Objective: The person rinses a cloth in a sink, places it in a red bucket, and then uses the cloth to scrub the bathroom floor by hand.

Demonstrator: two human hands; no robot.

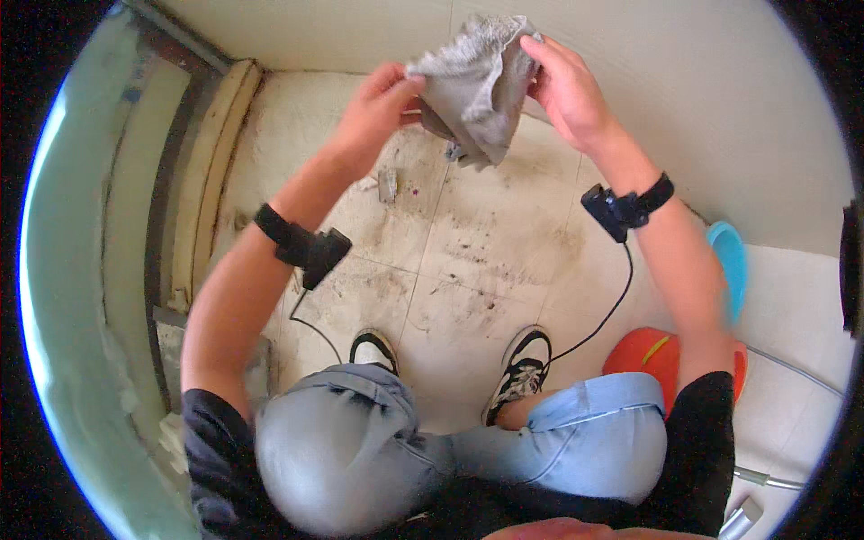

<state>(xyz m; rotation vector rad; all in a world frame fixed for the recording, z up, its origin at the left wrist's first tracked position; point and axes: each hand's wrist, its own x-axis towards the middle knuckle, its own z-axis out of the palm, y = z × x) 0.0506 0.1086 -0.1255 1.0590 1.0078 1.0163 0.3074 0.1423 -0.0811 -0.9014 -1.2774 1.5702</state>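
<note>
Head view, both hands [380,110] [571,97], grip clamped on grey cloth [490,85], stained floor [486,225], red object [633,353] rightward

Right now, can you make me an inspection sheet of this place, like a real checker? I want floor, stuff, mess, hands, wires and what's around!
Surface: pale floor, smeared and speckled with dark grime.
Things in hand: one grey cloth, crumpled, dirty-looking.
Clutter: a small scrap on the floor; a red item and a blue item at the right, kinds unclear.
Hands: left hand holds the cloth's left side; right hand holds its right side.
Cables: a thin black left cable and right cable hang from the armbands; far ends unseen.
Surroundings: pale wall ahead and to the right.
</note>
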